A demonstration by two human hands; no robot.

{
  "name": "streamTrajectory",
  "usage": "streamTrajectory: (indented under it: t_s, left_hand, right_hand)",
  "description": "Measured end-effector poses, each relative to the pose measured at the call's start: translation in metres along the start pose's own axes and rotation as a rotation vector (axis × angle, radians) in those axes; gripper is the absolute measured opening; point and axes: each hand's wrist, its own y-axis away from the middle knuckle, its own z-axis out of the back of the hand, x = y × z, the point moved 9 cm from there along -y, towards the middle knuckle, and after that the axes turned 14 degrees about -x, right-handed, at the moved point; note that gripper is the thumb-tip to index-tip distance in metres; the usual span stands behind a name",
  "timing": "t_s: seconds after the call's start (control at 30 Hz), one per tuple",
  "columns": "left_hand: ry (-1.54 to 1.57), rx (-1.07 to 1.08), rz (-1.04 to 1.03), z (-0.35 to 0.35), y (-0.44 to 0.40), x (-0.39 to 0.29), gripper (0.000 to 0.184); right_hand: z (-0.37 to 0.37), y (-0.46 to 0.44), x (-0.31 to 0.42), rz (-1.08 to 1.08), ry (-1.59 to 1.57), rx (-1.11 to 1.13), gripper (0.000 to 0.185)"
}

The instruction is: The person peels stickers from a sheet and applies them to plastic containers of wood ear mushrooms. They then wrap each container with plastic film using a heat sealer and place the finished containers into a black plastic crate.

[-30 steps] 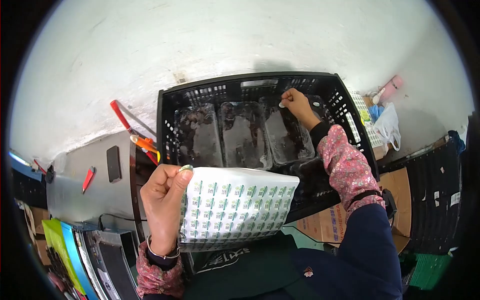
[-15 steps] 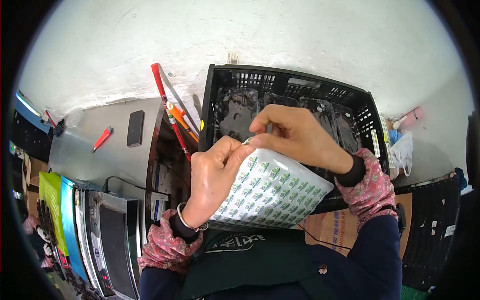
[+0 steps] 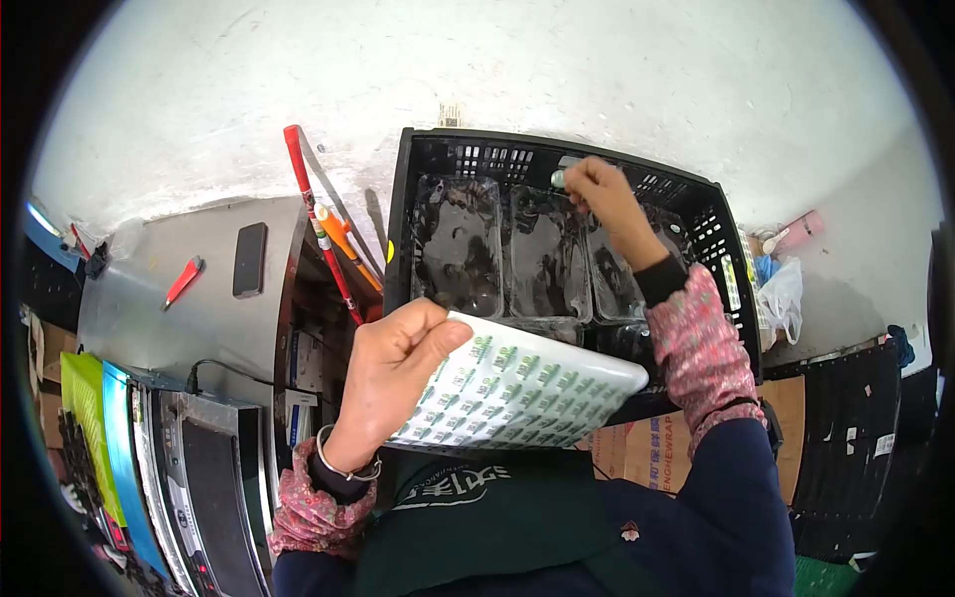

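Note:
My left hand (image 3: 393, 373) grips the top left corner of a white sheet of stickers (image 3: 517, 388), printed with rows of small green and dark labels. The sheet curves in front of my apron. Over the far side of a black plastic crate (image 3: 403, 214), my right hand (image 3: 605, 197) is closed in a pinch. A small pale round sticker (image 3: 558, 179) shows at its fingertips. Below it lie several clear-topped packs with dark contents, such as the left pack (image 3: 458, 249) and the middle pack (image 3: 549, 254). My right forearm partly covers the packs on the right.
On the metal counter at left lie a phone (image 3: 251, 259) and a red cutter (image 3: 184, 282). Red and orange poles (image 3: 316, 214) lean beside the crate. A white plastic bag (image 3: 783, 298) hangs at right. A printed cardboard box (image 3: 642, 453) is below the crate.
My right hand has left the sheet's corner and moved away over the crate, with a small sticker at its fingertips. My left hand still holds the sheet, slightly lower.

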Motion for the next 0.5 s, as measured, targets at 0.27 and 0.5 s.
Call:
streamTrajectory:
  t_s: [0.27, 0.5]
  left_hand:
    - [0.261, -0.197, 0.074, 0.036, 0.001, 0.011, 0.015]
    - [0.339, -0.339, -0.031, 0.061, 0.0, -0.001, 0.032]
  right_hand:
    - [-0.003, -0.027, -0.111, 0.088, 0.499, -0.09, 0.03]
    - [0.017, -0.001, -0.029, 0.507, 0.937, -0.282, 0.041]
